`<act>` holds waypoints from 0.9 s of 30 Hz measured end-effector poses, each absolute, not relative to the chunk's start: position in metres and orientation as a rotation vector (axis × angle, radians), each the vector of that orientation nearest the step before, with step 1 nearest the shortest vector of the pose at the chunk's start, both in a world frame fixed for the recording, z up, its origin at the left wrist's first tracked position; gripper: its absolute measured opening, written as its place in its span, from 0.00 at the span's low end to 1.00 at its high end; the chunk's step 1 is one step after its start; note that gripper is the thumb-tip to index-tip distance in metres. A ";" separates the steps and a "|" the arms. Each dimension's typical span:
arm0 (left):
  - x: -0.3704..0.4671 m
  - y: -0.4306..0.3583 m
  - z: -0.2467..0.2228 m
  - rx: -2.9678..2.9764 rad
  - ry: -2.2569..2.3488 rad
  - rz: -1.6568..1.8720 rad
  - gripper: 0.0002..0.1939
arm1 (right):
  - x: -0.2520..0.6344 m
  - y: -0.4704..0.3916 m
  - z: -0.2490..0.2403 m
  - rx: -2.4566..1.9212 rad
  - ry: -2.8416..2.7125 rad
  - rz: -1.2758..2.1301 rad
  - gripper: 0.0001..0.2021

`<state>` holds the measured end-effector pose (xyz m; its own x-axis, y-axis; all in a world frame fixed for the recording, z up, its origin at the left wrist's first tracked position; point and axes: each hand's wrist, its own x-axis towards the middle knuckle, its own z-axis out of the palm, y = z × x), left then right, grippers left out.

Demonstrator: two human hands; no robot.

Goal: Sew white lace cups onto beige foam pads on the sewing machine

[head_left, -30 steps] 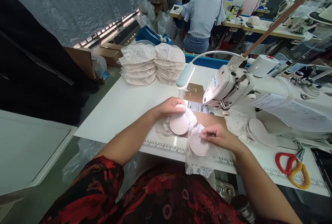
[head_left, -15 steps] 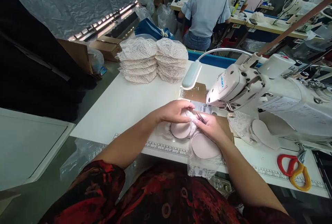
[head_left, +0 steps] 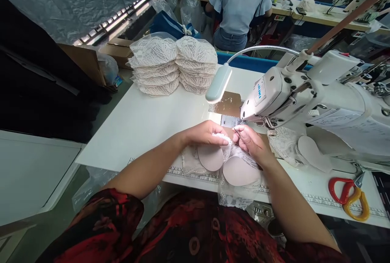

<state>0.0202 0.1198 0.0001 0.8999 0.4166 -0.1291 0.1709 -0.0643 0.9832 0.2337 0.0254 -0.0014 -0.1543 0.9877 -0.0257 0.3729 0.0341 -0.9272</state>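
A white lace bra point(head_left: 240, 171) with two smooth pale cups lies at the table's front edge, its lower lace hanging over. My left hand point(head_left: 207, 133) is closed on the bra's lace edge, pinching it between thumb and fingers. Just to the right, my right hand point(head_left: 250, 143) is closed around a small dark pointed metal tool point(head_left: 237, 132); whether it is snips or tweezers is too small to tell. The tool's tip is by the right fingertips, slightly apart from the left hand. Both hands are in front of the sewing machine's needle area.
A white sewing machine point(head_left: 280, 92) stands on the right, with a lamp point(head_left: 218, 84) over the table point(head_left: 122, 124). Stacked lace cups point(head_left: 155, 66) sit at the back. More lace pieces point(head_left: 284, 145) and red-and-yellow scissors point(head_left: 350, 196) lie right. A person point(head_left: 240, 7) sits beyond.
My right hand has moved slightly up and away from the left, turning the small tool. My left hand keeps its pinch on the lace. The camera view has shifted a little.
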 end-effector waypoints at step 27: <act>0.026 0.112 0.008 1.566 0.606 0.181 0.16 | 0.226 0.027 0.007 -1.396 -1.749 1.090 0.11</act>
<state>0.0264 0.1116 0.0083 0.8431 0.4786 -0.2452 0.2655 0.0259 0.9637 0.2265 0.0270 0.0068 -0.2300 0.9731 -0.0137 0.4412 0.0917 -0.8927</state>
